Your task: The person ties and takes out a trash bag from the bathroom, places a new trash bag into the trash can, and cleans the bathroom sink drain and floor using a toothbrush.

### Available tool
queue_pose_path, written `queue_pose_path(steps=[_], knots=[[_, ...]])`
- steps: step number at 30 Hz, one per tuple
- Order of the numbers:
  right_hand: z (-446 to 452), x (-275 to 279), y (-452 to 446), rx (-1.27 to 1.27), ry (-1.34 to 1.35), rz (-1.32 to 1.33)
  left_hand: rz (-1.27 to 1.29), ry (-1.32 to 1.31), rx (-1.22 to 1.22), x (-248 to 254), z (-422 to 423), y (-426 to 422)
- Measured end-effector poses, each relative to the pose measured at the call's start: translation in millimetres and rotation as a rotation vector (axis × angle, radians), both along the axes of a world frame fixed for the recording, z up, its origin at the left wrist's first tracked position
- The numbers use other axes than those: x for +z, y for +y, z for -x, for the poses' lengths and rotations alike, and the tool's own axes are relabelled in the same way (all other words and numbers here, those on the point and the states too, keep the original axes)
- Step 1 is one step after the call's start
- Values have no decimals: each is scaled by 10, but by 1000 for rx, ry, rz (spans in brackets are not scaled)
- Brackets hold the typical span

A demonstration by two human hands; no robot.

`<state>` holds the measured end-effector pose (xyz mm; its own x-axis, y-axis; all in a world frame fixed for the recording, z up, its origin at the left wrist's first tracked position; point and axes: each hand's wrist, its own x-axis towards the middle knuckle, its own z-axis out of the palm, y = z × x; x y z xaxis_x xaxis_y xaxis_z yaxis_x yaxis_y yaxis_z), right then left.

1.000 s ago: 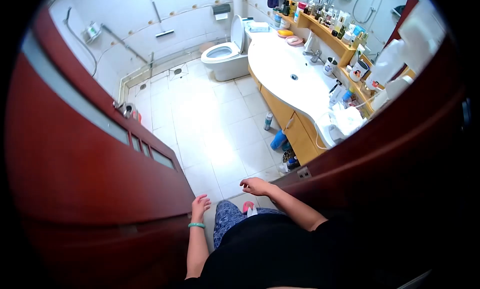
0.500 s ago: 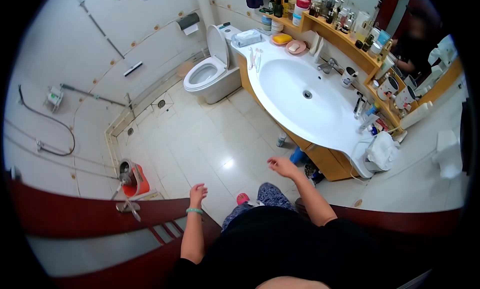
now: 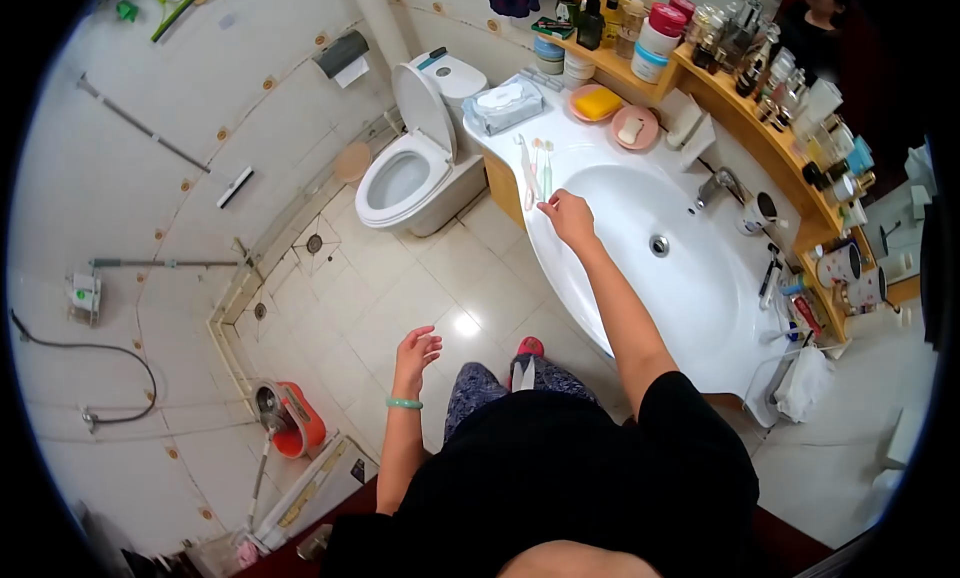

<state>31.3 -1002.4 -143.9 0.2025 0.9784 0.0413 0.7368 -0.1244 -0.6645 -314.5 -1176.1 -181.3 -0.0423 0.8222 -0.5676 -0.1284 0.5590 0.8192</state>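
My right hand (image 3: 569, 221) reaches over the near rim of the white washbasin (image 3: 640, 208). Its thumb and fingers are pinched at the handle end of a pale green toothbrush (image 3: 547, 180), partly hiding that end. Beside it on the counter lie a pink toothbrush (image 3: 535, 168) and a white one (image 3: 525, 163), heads pointing away from me. Over the floor, my left hand (image 3: 414, 358) hangs with nothing in it, fingers loosely apart, a green bangle (image 3: 404, 404) at the wrist.
Behind the toothbrushes are a wipes pack (image 3: 505, 106), a yellow soap (image 3: 598, 102) and a pink soap dish (image 3: 650, 126). A wooden shelf (image 3: 725, 93) carries several bottles. The toilet (image 3: 405, 178) stands beyond the counter; a red bucket (image 3: 303, 418) is at lower left.
My body has moved closer to the washbasin. My right hand has gone from above the floor to the toothbrushes on the counter. My left hand remains free.
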Motion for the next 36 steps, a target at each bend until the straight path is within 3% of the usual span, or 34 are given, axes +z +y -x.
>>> queue_pose_path(steps=[4,6,8,10,13,14,16,18,19,22,26,27,29,30,33,34,36], knots=[[132,-28,468,-30,-4,41,36,43,45,-23,369,375],[185,-87,516,-63,135,-5,111,105,49,-115,520,646],[279,-110,422,-123,219,-65,90,257,-102,-333,626,1001],[323,-360,267,-215,346,-127,-93,343,-378,-719,595,1485],[444,-477,-235,-373,372,-288,-107,342,-1046,-547,-168,1997],[454,-153,-544,-401,502,-126,-115,307,-1194,-507,-446,1997],[405,-89,-1145,-464,454,-151,-156,283,-1637,-430,-1023,1919],[313,-12,-1753,-653,433,-181,-306,149,-1902,-223,-1545,1644],[386,-361,-1984,-711,405,-171,-289,127,-2015,-437,-1726,1488],[425,-208,-2991,-1062,438,-270,-114,66,-2315,-307,-2305,731],[611,-403,-4512,-1491,407,-477,-335,-114,-2778,-392,-3051,-988],[680,-389,-4916,-1578,406,-554,-348,-140,-2777,-349,-3207,-1524],[850,-522,-5755,-1764,424,-588,-333,-562,-2835,-422,-3418,-2657],[925,-634,-6174,-1793,405,-636,-343,-600,-2827,-534,-3493,-3189],[1038,-664,-7330,-1926,305,-438,-195,-568,-3041,-1034,-3625,-4525],[1030,-592,-7675,-1990,243,-457,-176,-586,-3041,-970,-3621,-4857],[903,-431,-8277,-2051,170,-462,-138,-335,-3133,-819,-3800,-5358]])
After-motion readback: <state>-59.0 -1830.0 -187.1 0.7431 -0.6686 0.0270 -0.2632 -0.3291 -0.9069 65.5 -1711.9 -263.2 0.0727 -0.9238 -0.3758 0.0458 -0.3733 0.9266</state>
